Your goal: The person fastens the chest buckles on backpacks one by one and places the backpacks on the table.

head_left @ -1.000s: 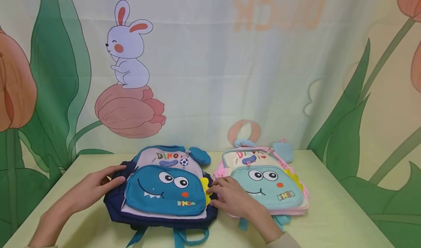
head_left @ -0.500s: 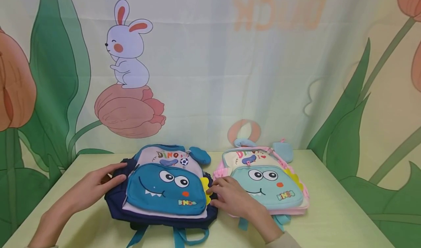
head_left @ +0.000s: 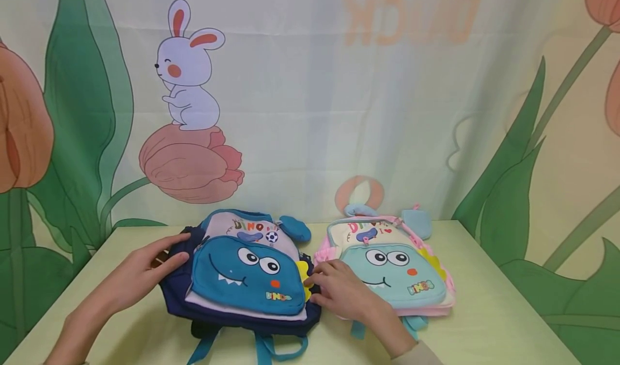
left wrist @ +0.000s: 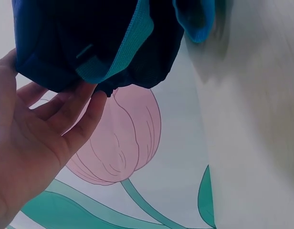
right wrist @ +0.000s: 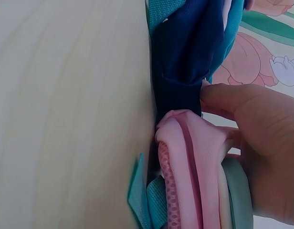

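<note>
A blue children's backpack (head_left: pixel 247 279) with a dinosaur face lies front up on the table, its left side raised. My left hand (head_left: pixel 140 271) grips that navy side, thumb over the edge and fingers behind; in the left wrist view, the fingers (left wrist: pixel 73 117) reach under the backpack's dark back (left wrist: pixel 99 43), near a teal strap. My right hand (head_left: pixel 346 289) holds the right edge by the yellow spikes (head_left: pixel 303 280). In the right wrist view, its thumb touches the navy side fabric (right wrist: pixel 183 95); the other fingertips are partly hidden.
A pink and mint dinosaur backpack (head_left: pixel 394 279) lies close on the right, just beside my right hand. Teal straps (head_left: pixel 286 351) trail toward the table's (head_left: pixel 504 322) near edge. Behind the table hangs a printed curtain (head_left: pixel 300 112) with a rabbit and tulips.
The blue backpack's left side has risen and shifted slightly right, my left hand moving with it. My right hand and the pink backpack have stayed in place.
</note>
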`<act>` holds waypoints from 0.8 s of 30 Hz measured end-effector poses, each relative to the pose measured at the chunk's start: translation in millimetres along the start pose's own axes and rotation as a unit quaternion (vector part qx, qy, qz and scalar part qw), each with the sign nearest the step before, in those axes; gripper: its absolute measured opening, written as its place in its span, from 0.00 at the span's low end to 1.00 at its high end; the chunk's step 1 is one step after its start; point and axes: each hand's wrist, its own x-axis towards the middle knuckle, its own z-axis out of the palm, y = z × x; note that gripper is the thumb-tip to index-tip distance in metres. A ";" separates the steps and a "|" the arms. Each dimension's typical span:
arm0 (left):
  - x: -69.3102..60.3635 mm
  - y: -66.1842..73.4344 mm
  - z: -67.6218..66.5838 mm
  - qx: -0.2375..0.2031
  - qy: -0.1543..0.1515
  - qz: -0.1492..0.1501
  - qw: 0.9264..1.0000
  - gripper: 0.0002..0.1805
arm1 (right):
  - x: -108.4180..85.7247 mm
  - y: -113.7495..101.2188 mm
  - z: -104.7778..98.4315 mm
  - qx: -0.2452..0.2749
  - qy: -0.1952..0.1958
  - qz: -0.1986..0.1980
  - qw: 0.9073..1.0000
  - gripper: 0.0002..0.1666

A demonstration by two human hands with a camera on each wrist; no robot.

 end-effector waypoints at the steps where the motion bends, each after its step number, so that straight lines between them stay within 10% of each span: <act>1: -0.8 0.9 -0.1 -0.001 0.002 0.001 1.000 0.33 | 0.1 0.0 0.0 0.000 0.000 0.000 1.000 0.20; 24: -6.9 13.5 0.5 -0.018 0.035 0.014 0.999 0.31 | -0.1 0.0 2.1 -0.008 0.006 -0.010 1.000 0.19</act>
